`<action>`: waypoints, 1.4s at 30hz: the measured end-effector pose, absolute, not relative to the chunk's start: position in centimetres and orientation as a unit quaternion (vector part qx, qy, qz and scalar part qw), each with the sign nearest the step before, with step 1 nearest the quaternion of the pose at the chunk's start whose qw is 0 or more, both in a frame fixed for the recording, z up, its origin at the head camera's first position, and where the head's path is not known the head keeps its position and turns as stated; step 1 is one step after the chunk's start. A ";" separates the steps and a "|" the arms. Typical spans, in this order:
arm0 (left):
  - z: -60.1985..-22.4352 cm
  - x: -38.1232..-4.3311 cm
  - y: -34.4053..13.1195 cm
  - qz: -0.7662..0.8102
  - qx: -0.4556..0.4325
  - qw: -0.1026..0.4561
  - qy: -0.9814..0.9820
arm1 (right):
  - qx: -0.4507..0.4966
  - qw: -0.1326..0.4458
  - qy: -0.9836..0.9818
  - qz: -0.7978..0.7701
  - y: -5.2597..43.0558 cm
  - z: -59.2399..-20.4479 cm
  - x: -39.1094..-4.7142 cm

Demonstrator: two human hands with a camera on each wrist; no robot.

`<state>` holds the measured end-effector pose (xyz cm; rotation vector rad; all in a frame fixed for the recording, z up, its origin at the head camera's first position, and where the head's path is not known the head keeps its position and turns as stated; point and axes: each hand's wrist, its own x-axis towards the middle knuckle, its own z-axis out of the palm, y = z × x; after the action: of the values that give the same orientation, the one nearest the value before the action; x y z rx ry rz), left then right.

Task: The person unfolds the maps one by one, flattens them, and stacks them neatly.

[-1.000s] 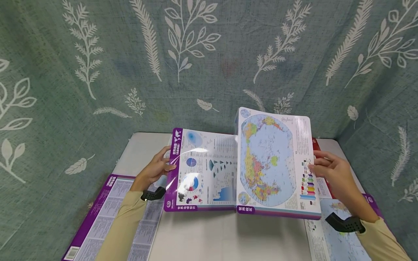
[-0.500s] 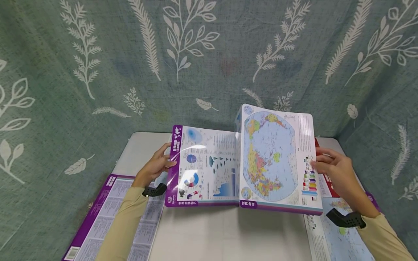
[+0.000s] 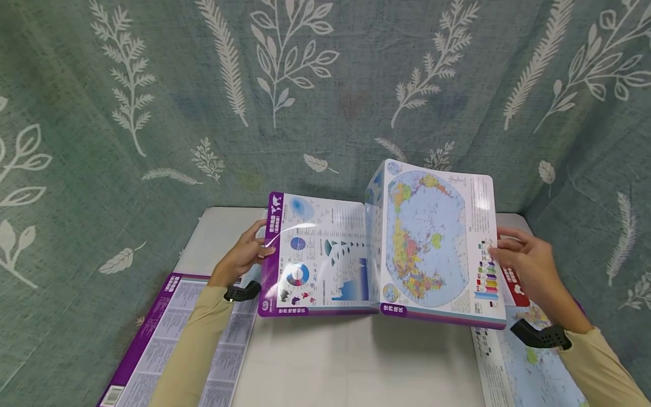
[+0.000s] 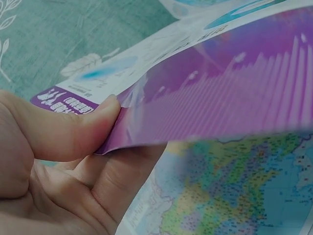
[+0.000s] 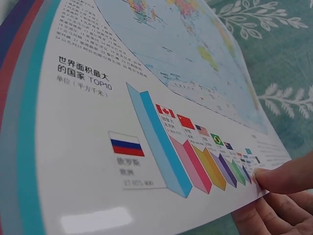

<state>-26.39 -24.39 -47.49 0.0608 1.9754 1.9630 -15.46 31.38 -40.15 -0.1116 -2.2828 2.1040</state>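
A glossy folded world map (image 3: 427, 243) is held up over the table in the head view, partly opened along its creases. Its left panel (image 3: 322, 254) carries charts and a purple border; the right panel shows continents and a row of flags. At the purple left edge, my left hand (image 3: 241, 257) pinches the sheet, thumb on top and fingers beneath, as the left wrist view shows. My right hand (image 3: 529, 263) pinches the right edge near the small flags (image 5: 210, 132), its thumb on the printed face. A narrow crease stands raised between the two panels.
On the white table (image 3: 351, 362), a purple-edged sheet with text columns (image 3: 168, 333) lies under my left forearm. Another map (image 3: 539, 367) and a red printed piece (image 3: 516, 288) lie under the right arm. A green leaf-patterned curtain (image 3: 351, 102) hangs behind.
The folded map has risen slightly. Its right panel has shifted right with my right hand, and the fold between the panels shows wider. Both hands keep their grip.
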 end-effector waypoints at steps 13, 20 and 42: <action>-47.2 -27.4 -24.7 0.700 0.017 0.175 0.692 | -0.062 0.031 -0.733 0.677 32.1 -39.9 -16.2; -47.2 -27.9 -24.6 0.699 0.016 0.178 0.692 | -0.078 0.036 -0.742 0.665 32.6 -40.2 -16.5; -46.5 -29.4 -23.6 0.679 0.005 0.167 0.715 | -0.090 0.064 -0.746 0.657 34.4 -41.2 -17.4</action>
<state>-29.45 -23.63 -46.47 0.0139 2.0336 1.9325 -17.39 34.42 -41.17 -0.2713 -2.2519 1.9854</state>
